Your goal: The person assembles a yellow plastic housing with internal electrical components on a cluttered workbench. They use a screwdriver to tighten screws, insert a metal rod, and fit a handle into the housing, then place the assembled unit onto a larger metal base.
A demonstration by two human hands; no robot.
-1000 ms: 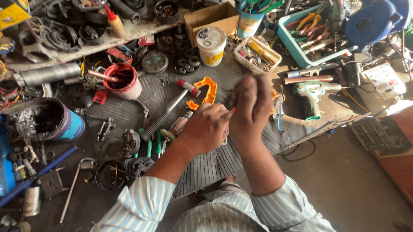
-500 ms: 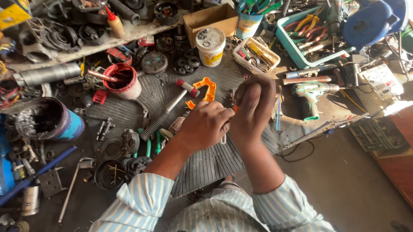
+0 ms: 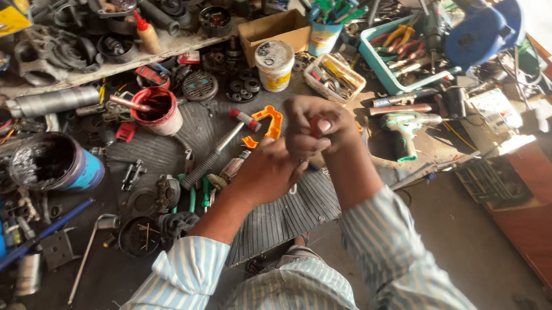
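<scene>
My right hand point(image 3: 317, 129) is curled into a fist above the ribbed black mat point(image 3: 291, 213), with a small red object point(image 3: 315, 126) showing between its fingers. My left hand point(image 3: 265, 174) presses up against it from below left, its fingertips hidden behind the fist. What the left hand grips is hidden. Just beyond the hands lie an orange clamp point(image 3: 270, 120) and a hammer point(image 3: 217, 154) with a red-and-white head. Both forearms wear striped light-blue sleeves.
A red tub point(image 3: 157, 112), a white tub point(image 3: 274, 64), a cardboard box point(image 3: 275, 28) and a small parts basket point(image 3: 335, 78) stand behind. A teal tray of pliers point(image 3: 388, 62), a blue blower point(image 3: 481, 31) and a green-white drill point(image 3: 405, 131) are right. A dark can point(image 3: 56, 161) stands left amid scattered parts.
My right hand has gone from spread fingers to a tight fist. Both hands have stayed pressed together over the mat and now sit larger and nearer in view.
</scene>
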